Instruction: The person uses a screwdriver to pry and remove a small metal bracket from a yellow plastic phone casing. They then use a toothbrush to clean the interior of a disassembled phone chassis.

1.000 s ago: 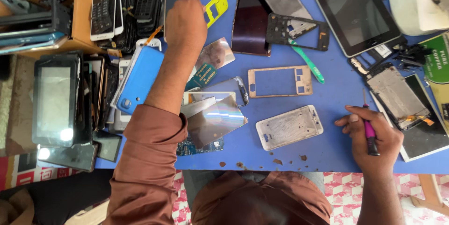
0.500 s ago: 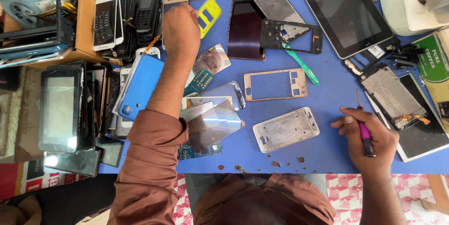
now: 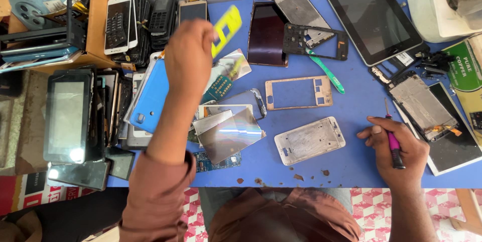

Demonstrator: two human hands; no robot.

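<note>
From my head camera, my left hand (image 3: 190, 53) is raised over the far left part of the blue table (image 3: 351, 166), fingers curled around the lower end of a yellow part (image 3: 227, 30) that is blurred; it sticks up past my fingertips toward the top edge of the table. I cannot tell more of its shape. Under that arm lie a blue cover (image 3: 149, 96) and, nearer me, a shiny film sheet (image 3: 233, 134) over a small circuit board (image 3: 218, 161).

My right hand (image 3: 399, 154) rests on the table near its front right edge, fingers closed around a pink-handled screwdriver (image 3: 392, 139) whose thin tip points away from me. Just to its left lies a silver phone frame (image 3: 310, 140), tilted, and beyond that a gold frame (image 3: 299, 92). A green toothbrush (image 3: 326, 73) lies diagonally next to the gold frame. A dark screen (image 3: 267, 33) and a black frame (image 3: 315, 42) sit further back, and a tablet (image 3: 375, 18) at the far right. Old phones (image 3: 135, 21) stand stacked at the far left.
</note>
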